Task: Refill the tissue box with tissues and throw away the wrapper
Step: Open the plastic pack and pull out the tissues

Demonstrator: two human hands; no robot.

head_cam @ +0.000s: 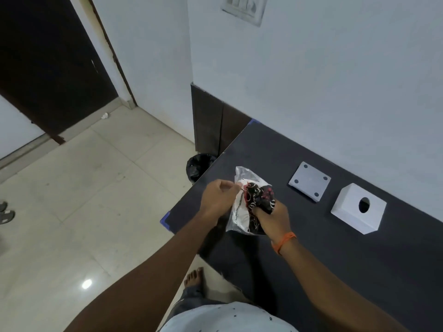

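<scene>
- From where I stand the job looks to be in its early part: the tissue pack (251,202) is up in both hands over the near-left end of the dark table (359,259), and its clear wrapper (242,174) is on it, loose and crumpled at the top
- The tissue box (358,208), white with a round hole in its top face, sits on the table to the right, well apart from the hands; I cannot see anything poking out of the hole
- Its flat base plate (310,181) lies separately, just beside the box toward the wall, so the box reads as opened and waiting
- What is left, as I judge it: get the tissues out of the plastic, load them into the box, close the base on, then drop the wrapper in the bin (200,164), which stands on the floor off the table's left edge with a black liner
- The left hand (219,198) is curled, thumb and fingertips pressed together, pinching the wrapper's edge at the pack's left side
- The right hand (273,218) is closed round the dark printed part of the pack from below, fingers wrapped tight; whether it grips tissue or only film I cannot tell
- An orange band (284,242) sits on that wrist
</scene>
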